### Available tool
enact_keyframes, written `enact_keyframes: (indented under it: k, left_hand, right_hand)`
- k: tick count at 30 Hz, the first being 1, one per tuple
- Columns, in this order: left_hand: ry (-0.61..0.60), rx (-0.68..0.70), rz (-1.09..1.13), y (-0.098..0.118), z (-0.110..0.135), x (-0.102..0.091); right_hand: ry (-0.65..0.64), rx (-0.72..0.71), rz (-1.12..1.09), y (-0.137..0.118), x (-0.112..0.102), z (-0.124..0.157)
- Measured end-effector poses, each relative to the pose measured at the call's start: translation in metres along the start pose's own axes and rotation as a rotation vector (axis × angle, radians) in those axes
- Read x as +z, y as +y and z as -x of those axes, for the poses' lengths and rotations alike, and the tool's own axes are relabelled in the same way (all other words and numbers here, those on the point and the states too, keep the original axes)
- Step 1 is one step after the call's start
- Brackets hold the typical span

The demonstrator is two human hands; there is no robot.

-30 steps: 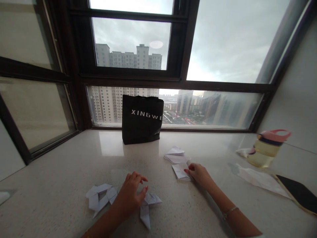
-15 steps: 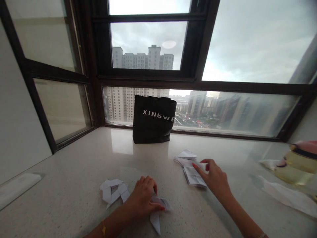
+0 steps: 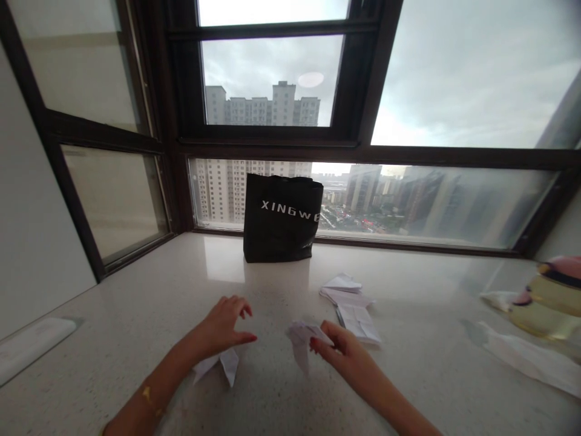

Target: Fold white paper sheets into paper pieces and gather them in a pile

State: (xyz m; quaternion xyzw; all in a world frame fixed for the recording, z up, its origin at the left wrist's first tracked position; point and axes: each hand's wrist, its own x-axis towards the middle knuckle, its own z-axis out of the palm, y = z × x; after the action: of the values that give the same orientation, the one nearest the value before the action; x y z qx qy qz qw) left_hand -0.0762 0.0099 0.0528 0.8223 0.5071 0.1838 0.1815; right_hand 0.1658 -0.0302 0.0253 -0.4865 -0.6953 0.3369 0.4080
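Note:
Between the thumb and fingers of my right hand is a small piece of folded white paper, blurred by motion and held over the counter. My left hand is empty, its thumb and fingers apart, to the left of that paper. Beneath my left hand and wrist lies an assembly of folded paper pieces, mostly hidden by the arm. Beyond my right hand rests a pile of folded white papers, with nothing touching it.
A black bag with white lettering stands by the window on the speckled white counter. On the right are a yellowish container and a white plastic wrapper. A long white object lies far left.
The folded paper piece has passed from my left hand to my right hand. My right hand came left and nearer from the paper pile; my left hand opened and moved left.

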Motion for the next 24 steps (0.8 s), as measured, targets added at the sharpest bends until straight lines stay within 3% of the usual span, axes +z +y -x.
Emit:
enact_keyframes:
  k: [3,6,9,11,14,18,21,24]
  left_hand:
    - [-0.068,-0.1,-0.277,-0.021,0.007,-0.017]
    - [-0.183,-0.104,-0.309,-0.03,0.013,-0.019]
    - [-0.161,-0.091,-0.263,-0.027,0.011,-0.016]
    - [-0.111,-0.093,-0.145,-0.021,0.005,-0.013]
    - [-0.047,-0.072,0.244,-0.008,-0.004,-0.003]
    - [-0.125,-0.021,0.821,0.011,-0.012,0.022]
    - [-0.073,0.003,0.982,0.021,-0.012,0.036]
    - [-0.01,-0.008,1.043,0.028,-0.009,0.039]
  right_hand:
    - [-0.009,0.034,-0.177,0.0,0.0,-0.001]
    - [-0.052,0.062,-0.274,-0.003,0.001,0.0]
    - [-0.08,0.066,-0.306,-0.011,0.001,0.002]
    - [-0.087,0.066,-0.332,-0.016,0.001,0.003]
    - [-0.077,0.057,-0.356,-0.018,0.001,0.002]
    - [0.058,0.038,-0.306,-0.006,0.002,-0.001]
    - [0.159,0.021,-0.257,0.004,0.003,-0.004]
    - [0.158,0.014,-0.297,0.011,0.002,-0.006]
